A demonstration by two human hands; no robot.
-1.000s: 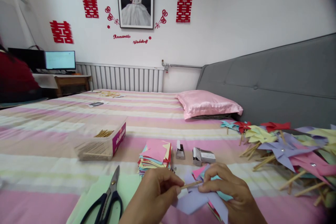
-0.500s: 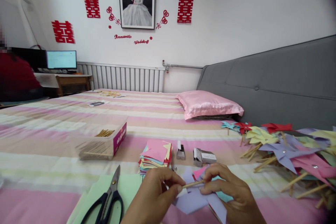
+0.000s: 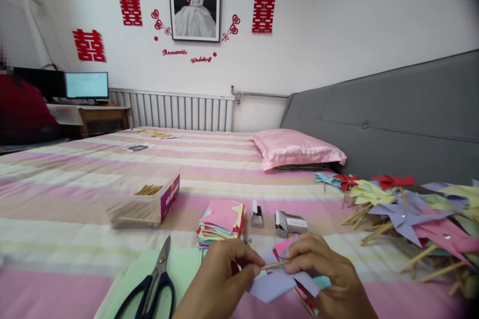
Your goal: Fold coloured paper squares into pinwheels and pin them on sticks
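Observation:
My left hand pinches one end of a thin wooden stick between thumb and fingers. At the stick's other end, my right hand is closed on it and on a lilac paper pinwheel. The stick lies across the pinwheel's back; the spot where they meet is partly hidden by my right fingers. Pink and blue paper shows beneath and behind the pinwheel. Just beyond my left hand is a stack of coloured paper squares. Open-handled scissors rest on pale green paper to the left.
A clear plastic box of wooden sticks stands at left. Two small boxes lie beyond my hands. Finished pinwheels pile up on the right. Farther off are a pink pillow and a seated person in red.
The pinwheel's lower right blade has shifted and folded up slightly beside my right hand. Both hands keep nearly the same place and grip.

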